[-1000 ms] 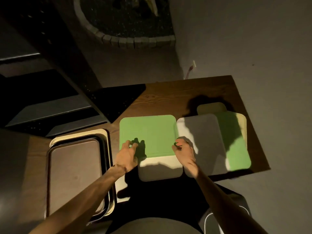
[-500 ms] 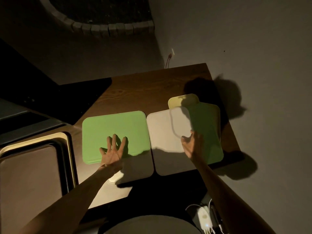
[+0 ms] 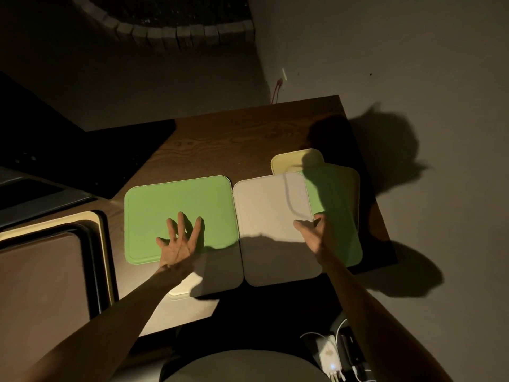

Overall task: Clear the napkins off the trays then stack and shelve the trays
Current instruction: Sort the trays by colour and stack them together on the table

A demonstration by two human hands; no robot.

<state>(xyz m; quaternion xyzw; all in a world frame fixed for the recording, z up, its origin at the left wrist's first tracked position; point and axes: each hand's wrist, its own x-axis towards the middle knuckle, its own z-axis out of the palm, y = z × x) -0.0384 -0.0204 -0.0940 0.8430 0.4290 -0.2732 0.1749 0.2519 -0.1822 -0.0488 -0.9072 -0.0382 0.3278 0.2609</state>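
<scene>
A green tray (image 3: 170, 205) lies on the wooden table (image 3: 234, 142), overlapping a pale tray (image 3: 217, 274) under its near edge. To its right a white tray (image 3: 264, 205) lies over a second green tray (image 3: 338, 216), which rests on a yellow tray (image 3: 292, 158). My left hand (image 3: 180, 242) hovers with fingers spread over the left green tray's near edge. My right hand (image 3: 316, 232) is at the right edge of the white tray, thumb and fingers apart around that edge. No napkin shows on the trays.
A stack of dark and cream trays (image 3: 49, 271) sits at the left on the table. A black shelf unit (image 3: 68, 161) stands behind it. A power strip with cables (image 3: 333, 357) lies on the floor at lower right. A grey wall bounds the right side.
Both hands left the seam between the two near trays and opened. The left spread flat over the green tray; the right moved right to the white tray's edge. The view shifted.
</scene>
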